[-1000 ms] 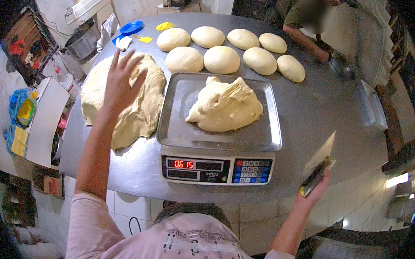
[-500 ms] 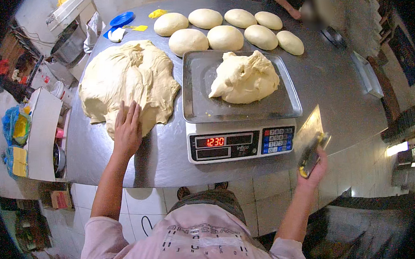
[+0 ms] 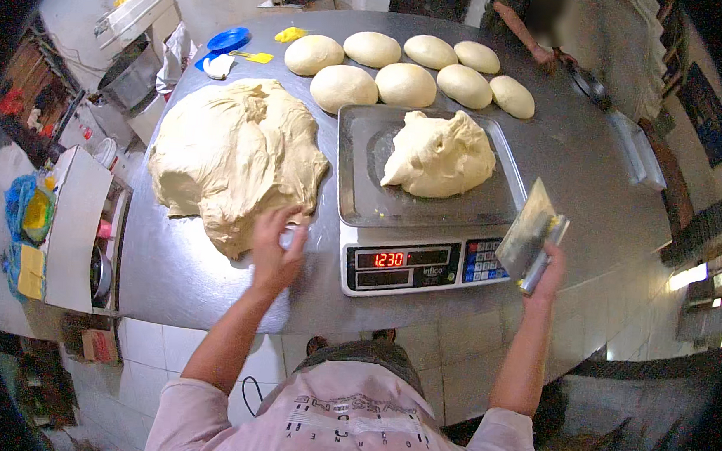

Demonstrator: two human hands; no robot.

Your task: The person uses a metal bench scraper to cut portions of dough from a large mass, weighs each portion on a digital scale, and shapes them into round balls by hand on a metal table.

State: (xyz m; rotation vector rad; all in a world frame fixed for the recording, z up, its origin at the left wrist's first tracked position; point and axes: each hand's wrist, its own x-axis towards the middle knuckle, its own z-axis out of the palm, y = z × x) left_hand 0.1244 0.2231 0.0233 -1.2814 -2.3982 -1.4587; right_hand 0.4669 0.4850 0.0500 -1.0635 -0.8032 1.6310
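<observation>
A large, soft mass of pale dough [image 3: 237,152] is spread on the left side of the metal table. My left hand [image 3: 275,253] is at its near right edge, thumb apart from the loosely curved fingers, the fingertips against the dough. My right hand [image 3: 546,278] grips a dough scraper [image 3: 529,237] by its handle, the flat metal blade raised by the right corner of a digital scale [image 3: 404,265]. On the scale's steel tray [image 3: 358,205] sits a rough lump of dough [image 3: 441,156]. Red digits glow on the display.
Several smooth dough balls [image 3: 407,85] stand in two rows along the far side of the steel table [image 3: 208,299]. A blue lid [image 3: 228,40] and yellow scraper [image 3: 254,57] lie at the far left. Another person's hand [image 3: 543,56] touches a dark pan [image 3: 591,87] at the far right.
My left hand has moved right along the big dough's near edge, its fingers now curled more. The scraper has come left, over the scale's keypad corner. The other person's arm reaches farther in.
</observation>
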